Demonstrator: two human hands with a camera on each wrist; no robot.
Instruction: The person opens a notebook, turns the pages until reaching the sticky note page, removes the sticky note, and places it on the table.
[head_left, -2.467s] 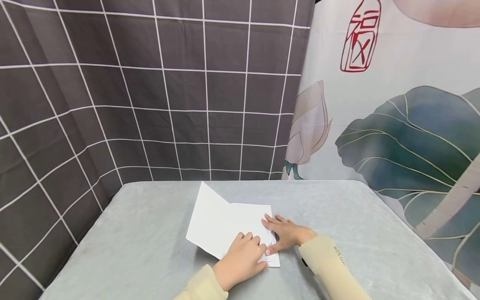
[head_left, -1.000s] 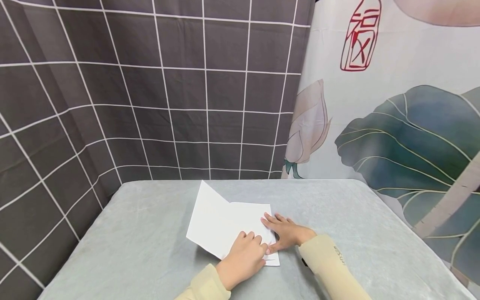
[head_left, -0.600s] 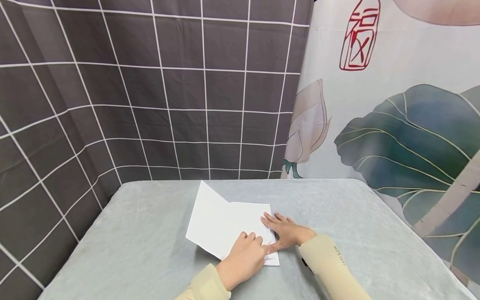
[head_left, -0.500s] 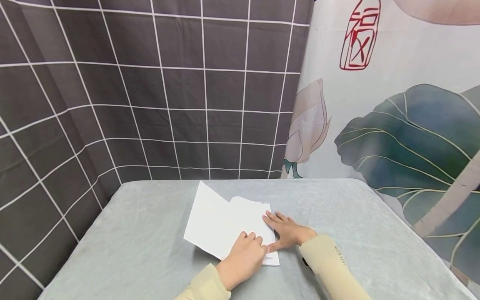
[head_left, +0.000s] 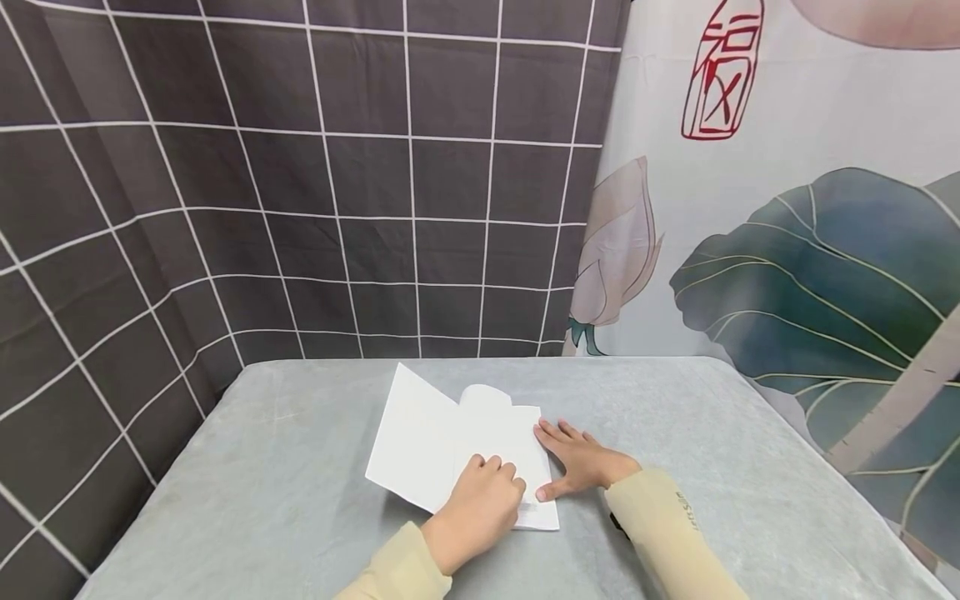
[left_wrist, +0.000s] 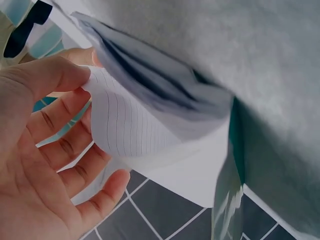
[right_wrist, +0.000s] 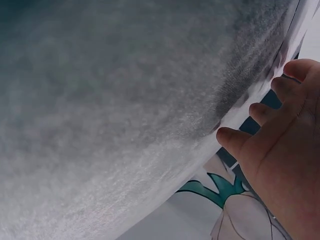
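An open notebook (head_left: pixel 416 442) with white pages lies mid-table in the head view, its left side tilted up off the cloth. My left hand (head_left: pixel 480 507) is over its lower part, fingers curled. In the left wrist view that hand (left_wrist: pixel 40 150) pinches the corner of a lined page (left_wrist: pixel 130 120) between thumb and index finger, and the page bends away from the other leaves. A rounded, curled bit of page (head_left: pixel 483 398) rises above the notebook's far edge. My right hand (head_left: pixel 587 462) rests at the right edge with fingers spread; its thumb touches the paper.
A grey cloth covers the table (head_left: pixel 247 500). Behind it hangs a dark curtain (head_left: pixel 375 183) with a white grid, and to the right a white curtain (head_left: pixel 652 100) with lotus prints.
A page has lifted and curled up at the notebook's far edge. My left hand has shifted slightly left and away from me with its corner, and my right hand has slid slightly right.
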